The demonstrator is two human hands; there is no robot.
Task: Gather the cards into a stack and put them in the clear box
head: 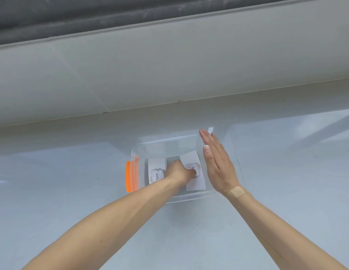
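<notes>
The clear box (144, 148) sits on the pale table with an orange latch (128, 176) on its left end. My left hand (177, 171) reaches down inside it, fingers curled on a white card (191, 158) with a grey print near the box's right side. My fingertips are hidden, so I cannot tell how many cards lie under them. A second white card image reading "love." (157, 166) shows at the box's left; whether it is a card or a reflection is unclear. My right hand (216, 164) is flat with fingers straight, pressed along the box's right wall.
The table (72, 191) is glossy and pale blue-grey. A light wall ledge (130, 84) runs along its far edge, just behind the box. A plaster sits on my right wrist (236, 192).
</notes>
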